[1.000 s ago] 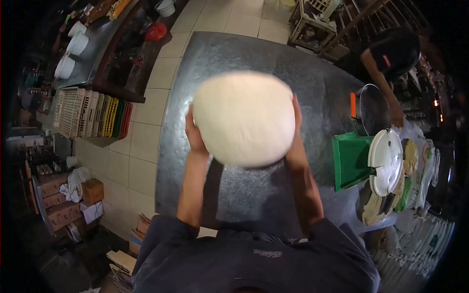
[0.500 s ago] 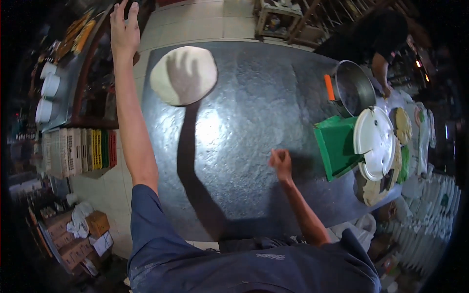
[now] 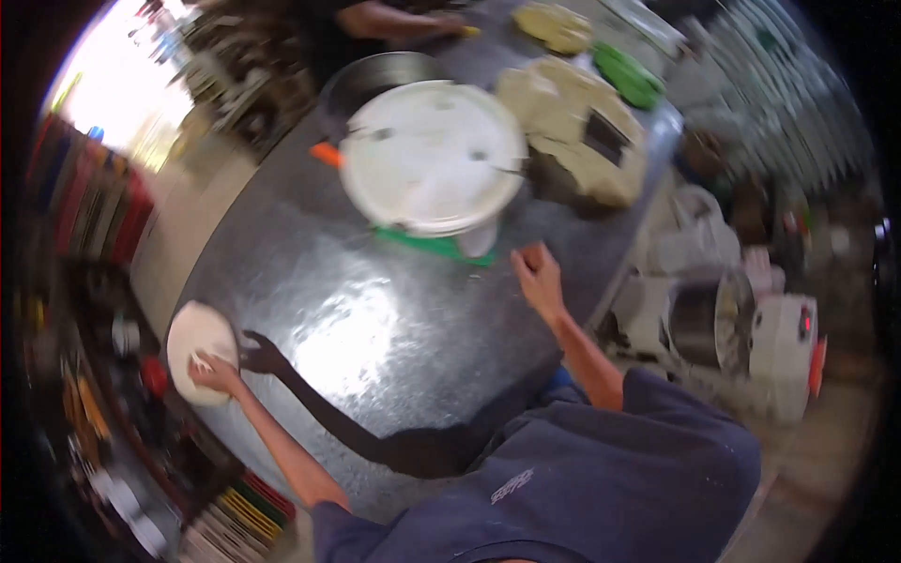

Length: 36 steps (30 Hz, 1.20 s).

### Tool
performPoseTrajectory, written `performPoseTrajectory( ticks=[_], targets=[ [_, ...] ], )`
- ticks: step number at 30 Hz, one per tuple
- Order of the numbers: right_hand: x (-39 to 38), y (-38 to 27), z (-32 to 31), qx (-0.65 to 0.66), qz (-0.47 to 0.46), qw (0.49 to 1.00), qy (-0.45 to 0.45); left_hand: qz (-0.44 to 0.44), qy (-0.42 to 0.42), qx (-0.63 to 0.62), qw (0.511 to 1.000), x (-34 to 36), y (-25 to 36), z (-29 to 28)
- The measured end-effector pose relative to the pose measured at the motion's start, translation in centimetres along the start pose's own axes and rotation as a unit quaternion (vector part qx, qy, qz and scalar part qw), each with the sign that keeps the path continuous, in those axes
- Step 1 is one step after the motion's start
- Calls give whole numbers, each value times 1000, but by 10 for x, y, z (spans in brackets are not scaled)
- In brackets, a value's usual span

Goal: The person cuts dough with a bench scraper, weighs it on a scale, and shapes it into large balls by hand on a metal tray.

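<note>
The dough disc (image 3: 199, 347) is lying flat at the far left edge of the metal table (image 3: 375, 347), well apart from the round white lid (image 3: 432, 169). It is pale cream, thin and roughly circular, with a smooth, matte surface; motion blur is softening its rim, so finer texture cannot be told.

The left hand (image 3: 214, 372) is pressing on the near part of the disc, fingers spread and lying flat against it. Its grip is wide and is not closing round the dough. The hand's dark shadow is falling on the table just right of the disc.

The table is showing a bright, scratched sheen in its middle, between the disc and the lid.

The lid is resting over a green container (image 3: 436, 246), toward the far side of the table. An orange handle (image 3: 327, 155) is sticking out just left of the lid.

The right hand (image 3: 537, 274) is hovering above the table, just right of the green container. Its fingers are curling inward into a narrow, loose fist, holding nothing visible.

Pale flattened dough pieces (image 3: 572, 122) are lying right of the lid.
</note>
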State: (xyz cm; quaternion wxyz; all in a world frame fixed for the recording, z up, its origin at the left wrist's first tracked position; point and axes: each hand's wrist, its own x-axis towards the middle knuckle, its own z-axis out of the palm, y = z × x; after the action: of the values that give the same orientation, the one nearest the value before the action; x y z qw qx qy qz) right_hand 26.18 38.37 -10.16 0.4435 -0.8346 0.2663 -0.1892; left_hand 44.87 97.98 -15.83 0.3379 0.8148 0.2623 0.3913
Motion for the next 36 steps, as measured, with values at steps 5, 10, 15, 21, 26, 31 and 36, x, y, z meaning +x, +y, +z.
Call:
performPoseTrajectory(
  ticks=[5,10,15,21,26,31,36],
  targets=[
    [174,21,-134,-261,-137,931,217,32,-181,-228,956,-260,173,-5],
    [295,96,-148,-353,-175,916,75,80,-377,-331,861,-442,312,3],
    [280,53,-148,-304,-144,936,-102,88,-434,-320,837,-430,472,123],
    [468,20,-123,-198,-61,978,-9,211,-550,-65,806,-383,598,356],
    [505,28,-47,-209,-57,966,-139,133,-735,-25,664,-371,534,477],
    [554,43,-10,-221,-66,946,-228,-68,-682,-155,712,-400,546,459],
    [583,92,22,-252,-242,910,-223,-194,-617,-64,760,-453,576,368]
  ],
)
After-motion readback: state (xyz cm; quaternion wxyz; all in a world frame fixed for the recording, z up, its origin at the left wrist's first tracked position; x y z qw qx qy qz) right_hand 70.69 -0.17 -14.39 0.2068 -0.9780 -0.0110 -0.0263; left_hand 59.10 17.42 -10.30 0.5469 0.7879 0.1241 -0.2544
